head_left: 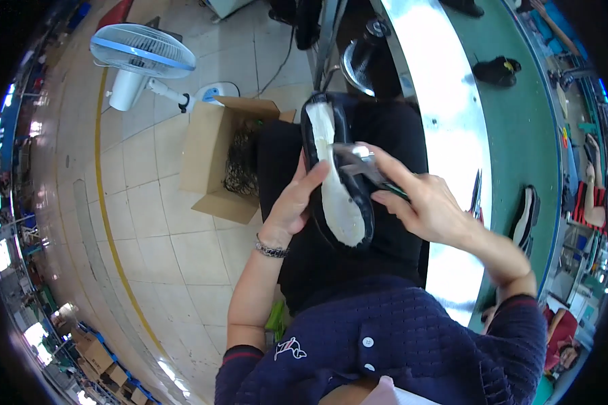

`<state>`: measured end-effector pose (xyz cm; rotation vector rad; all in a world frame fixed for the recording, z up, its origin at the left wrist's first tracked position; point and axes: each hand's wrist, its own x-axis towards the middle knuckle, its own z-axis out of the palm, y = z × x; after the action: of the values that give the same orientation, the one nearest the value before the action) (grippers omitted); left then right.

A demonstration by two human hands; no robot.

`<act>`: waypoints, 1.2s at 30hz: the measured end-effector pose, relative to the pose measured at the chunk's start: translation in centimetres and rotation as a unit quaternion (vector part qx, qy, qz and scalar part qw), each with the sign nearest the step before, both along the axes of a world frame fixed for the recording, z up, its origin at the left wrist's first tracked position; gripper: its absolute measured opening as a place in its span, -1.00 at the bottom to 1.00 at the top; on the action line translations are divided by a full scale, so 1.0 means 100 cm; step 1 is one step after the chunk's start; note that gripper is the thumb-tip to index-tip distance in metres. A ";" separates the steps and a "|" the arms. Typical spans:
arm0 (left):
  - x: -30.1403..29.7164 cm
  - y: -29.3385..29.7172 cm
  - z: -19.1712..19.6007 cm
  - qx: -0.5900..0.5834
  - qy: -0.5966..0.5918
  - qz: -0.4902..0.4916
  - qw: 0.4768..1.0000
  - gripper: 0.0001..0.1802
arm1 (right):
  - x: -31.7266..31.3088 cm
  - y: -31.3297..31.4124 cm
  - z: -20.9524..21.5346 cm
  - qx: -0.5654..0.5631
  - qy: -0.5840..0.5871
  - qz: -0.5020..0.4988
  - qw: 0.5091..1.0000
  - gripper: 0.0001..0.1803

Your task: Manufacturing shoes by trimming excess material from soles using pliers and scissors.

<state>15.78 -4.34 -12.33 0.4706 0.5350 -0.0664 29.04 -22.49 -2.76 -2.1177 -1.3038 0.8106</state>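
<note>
Clock face centred on the work, 12 at the top. Black shoe with a long off-white strip along its underside [338,196]: sole up, over the person's lap, slightly tilted, its narrower end near 12.

Risks (judgement only): the grey metal pincer-like tool with a dark handle [355,162] could skid off the shoe's curved edge if its angle is too flat, and score the strip. The left thumb lies just beside the metal head, toward 8, so a slip that way could nip it. A loose left hold could let the shoe roll under side pressure.

Pose: left hand [294,202] at 8, forearm entering from 7; thumb laid on the strip, fingers wrapping the shoe's side (tips hidden behind it), grasping it. Right hand [429,202] between 3 and 4, forearm from 4, elbow bent; fingers curled around the tool, upper finger stretched along to its head. Firmness of either grip: cannot tell.

Surroundings: open brown cardboard box [203,155] holding dark tangled material at 9; shiny metal bench edge [446,101] at 2; another black shoe [496,71] beyond it, on the green flat surface [513,142].
</note>
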 end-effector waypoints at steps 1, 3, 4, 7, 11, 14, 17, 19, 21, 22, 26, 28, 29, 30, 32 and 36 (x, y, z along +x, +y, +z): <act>0.008 -0.003 0.002 0.101 0.007 -0.041 0.994 -0.11 | 0.002 -0.013 -0.004 -0.004 0.026 -0.065 0.998 -0.27; 0.009 -0.012 0.000 0.172 -0.001 -0.042 0.984 -0.07 | 0.004 -0.041 -0.027 0.011 0.050 -0.184 0.982 -0.28; 0.008 -0.016 0.005 0.189 -0.001 -0.043 0.981 -0.05 | 0.009 -0.058 -0.042 0.004 -0.006 -0.213 0.977 -0.25; -0.003 -0.024 0.018 0.261 -0.041 -0.055 0.963 0.16 | 0.020 -0.096 -0.066 -0.088 -0.128 -0.270 0.950 -0.25; -0.001 -0.030 0.021 0.494 -0.151 -0.055 0.855 0.44 | 0.034 -0.137 -0.092 -0.210 -0.203 -0.337 0.895 -0.30; -0.004 -0.033 0.004 0.473 -0.120 -0.039 0.872 0.44 | 0.035 -0.151 -0.113 -0.199 -0.251 -0.334 0.886 -0.34; -0.004 -0.035 0.001 0.496 -0.135 -0.064 0.855 0.45 | 0.030 -0.149 -0.109 -0.078 -0.276 -0.310 0.907 -0.37; 0.001 -0.040 0.003 0.517 -0.146 -0.093 0.839 0.45 | 0.022 -0.134 -0.097 0.067 -0.169 -0.291 0.939 -0.36; 0.009 -0.047 0.006 0.531 -0.173 -0.127 0.820 0.46 | 0.012 -0.118 -0.084 0.145 -0.049 -0.185 0.971 -0.16; 0.014 -0.053 0.012 0.466 -0.198 -0.138 0.851 0.34 | 0.007 -0.105 -0.079 0.203 0.037 -0.134 0.969 -0.07; 0.040 -0.077 0.044 0.285 -0.266 -0.147 0.909 -0.02 | -0.021 -0.098 -0.064 0.233 0.432 -0.187 0.851 -0.38; 0.046 -0.073 0.047 0.352 -0.188 -0.212 0.892 -0.04 | -0.018 -0.121 -0.061 0.240 0.440 -0.263 0.824 -0.40; 0.056 -0.078 0.044 0.410 -0.198 -0.217 0.864 0.09 | -0.017 -0.130 -0.050 0.277 0.438 -0.318 0.794 -0.45; 0.070 -0.093 0.040 0.457 -0.260 -0.143 0.838 0.26 | -0.018 -0.142 -0.057 0.286 0.393 -0.363 0.795 -0.48; 0.085 -0.099 0.056 0.450 -0.279 -0.203 0.823 0.35 | -0.012 -0.169 -0.061 0.294 0.363 -0.475 0.746 -0.52; 0.085 -0.086 0.051 0.396 -0.199 -0.238 0.864 0.22 | 0.031 -0.226 -0.084 0.249 0.173 -0.717 0.628 -0.52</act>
<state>24.29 -12.94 -7.21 1.3886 -0.0040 -0.2222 32.19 -45.10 -11.13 -1.6313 0.5182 0.0376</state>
